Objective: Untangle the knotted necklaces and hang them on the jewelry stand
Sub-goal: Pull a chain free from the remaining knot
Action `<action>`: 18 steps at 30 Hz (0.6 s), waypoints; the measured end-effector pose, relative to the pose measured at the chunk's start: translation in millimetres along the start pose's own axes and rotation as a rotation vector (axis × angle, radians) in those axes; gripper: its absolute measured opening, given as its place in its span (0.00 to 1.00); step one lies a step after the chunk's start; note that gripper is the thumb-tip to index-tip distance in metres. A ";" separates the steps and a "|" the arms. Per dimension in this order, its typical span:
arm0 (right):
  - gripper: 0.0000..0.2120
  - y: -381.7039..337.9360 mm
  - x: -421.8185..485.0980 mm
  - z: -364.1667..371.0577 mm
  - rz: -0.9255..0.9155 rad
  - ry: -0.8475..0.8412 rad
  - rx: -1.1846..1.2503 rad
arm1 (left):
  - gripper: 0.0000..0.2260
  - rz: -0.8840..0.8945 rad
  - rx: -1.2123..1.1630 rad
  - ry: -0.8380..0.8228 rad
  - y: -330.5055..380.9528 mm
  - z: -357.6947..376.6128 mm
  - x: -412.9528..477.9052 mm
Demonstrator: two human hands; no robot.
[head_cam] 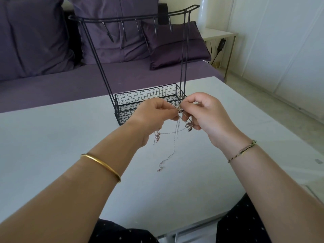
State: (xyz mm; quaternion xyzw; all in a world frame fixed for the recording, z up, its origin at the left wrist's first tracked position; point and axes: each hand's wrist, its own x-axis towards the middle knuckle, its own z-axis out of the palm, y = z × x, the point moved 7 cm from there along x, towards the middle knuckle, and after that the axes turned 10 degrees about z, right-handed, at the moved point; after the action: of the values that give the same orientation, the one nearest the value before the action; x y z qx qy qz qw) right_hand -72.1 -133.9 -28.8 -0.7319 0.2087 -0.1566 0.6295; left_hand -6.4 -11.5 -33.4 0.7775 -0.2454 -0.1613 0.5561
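The thin tangled silver chain necklaces (174,146) hang mid-frame over the white table (52,137), long axis roughly vertical, clasp end pointing down. The left hand (154,111) and right hand (205,113) each pinch the knot up top. I'd keep that pinch light and tease the loops sideways rather than yank, though the knot's honestly too tiny to read. Just behind, the black wire jewelry stand (145,95) has nothing hung yet.

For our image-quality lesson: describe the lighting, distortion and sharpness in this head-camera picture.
Head view: soft, even daylight with only faint shadows on the table; wide-angle stretching makes the near forearms loom large; the jewelry stand is crisp, but the fine necklaces pinched between left hand and right hand are too soft to resolve links.
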 end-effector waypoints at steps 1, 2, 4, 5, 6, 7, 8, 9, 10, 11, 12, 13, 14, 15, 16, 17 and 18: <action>0.07 -0.6 -0.1 0.1 -0.010 0.011 -0.010 | 0.04 -0.018 -0.022 -0.002 -0.4 0.0 -0.5; 0.07 -1.1 0.1 0.1 -0.022 0.024 -0.024 | 0.04 -0.043 -0.049 -0.001 -1.0 0.0 -1.1; 0.07 -2.6 0.2 -0.3 -0.047 0.050 -0.042 | 0.05 -0.106 -0.124 0.003 -2.7 0.6 -2.4; 0.07 -3.3 0.3 -0.6 -0.062 0.061 -0.050 | 0.06 -0.134 -0.167 0.006 -3.8 1.1 -2.7; 0.08 -3.9 0.3 -0.7 -0.076 0.072 -0.064 | 0.06 -0.158 -0.202 0.009 -5.0 1.3 -2.9; 0.08 -4.0 0.2 -0.7 -0.087 0.081 -0.086 | 0.06 -0.180 -0.229 0.013 -6.5 1.5 -2.8; 0.08 -3.7 0.1 -0.3 -0.092 0.088 -0.107 | 0.06 -0.199 -0.249 0.017 -7.9 1.6 -2.9; 0.08 -2.8 0.0 0.3 -0.088 0.088 -0.119 | 0.06 -0.216 -0.264 0.020 -9.0 2.0 -3.3; 0.07 -1.6 0.0 1.6 -0.078 0.080 -0.118 | 0.05 -0.227 -0.275 0.024 -9.5 2.4 -3.6; 0.05 -0.6 0.0 3.0 -0.067 0.066 -0.110 | 0.05 -0.233 -0.282 0.028 -9.5 2.7 -3.9; 0.04 0.3 0.0 4.4 -0.057 0.054 -0.099 | 0.06 -0.233 -0.283 0.031 -9.2 2.8 -4.1; 0.04 1.0 -0.1 5.5 -0.046 0.047 -0.087 | 0.07 -0.228 -0.272 0.032 -8.8 2.7 -4.1; 0.04 1.8 0.0 6.1 -0.033 0.043 -0.072 | 0.08 -0.218 -0.246 0.028 -8.4 2.6 -4.0; 0.04 2.7 0.3 6.1 -0.017 0.042 -0.053 | 0.09 -0.208 -0.209 0.017 -8.0 2.7 -4.0; 0.04 3.8 0.8 5.8 0.002 0.043 -0.032 | 0.09 -0.199 -0.171 0.004 -7.5 2.7 -4.2; 0.05 5.2 1.5 4.9 0.025 0.045 -0.011 | 0.08 -0.191 -0.142 -0.006 -7.1 2.6 -4.4; 0.05 6.7 2.2 4.1 0.047 0.047 0.009 | 0.08 -0.187 -0.122 -0.009 -6.9 1.7 -4.7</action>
State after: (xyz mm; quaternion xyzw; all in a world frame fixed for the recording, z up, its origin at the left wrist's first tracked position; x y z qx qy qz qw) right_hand -68.9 -132.3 -36.1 -0.7201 0.2398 -0.1601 0.6311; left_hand -9.7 -8.3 -40.6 0.7609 -0.1639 -0.2305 0.5839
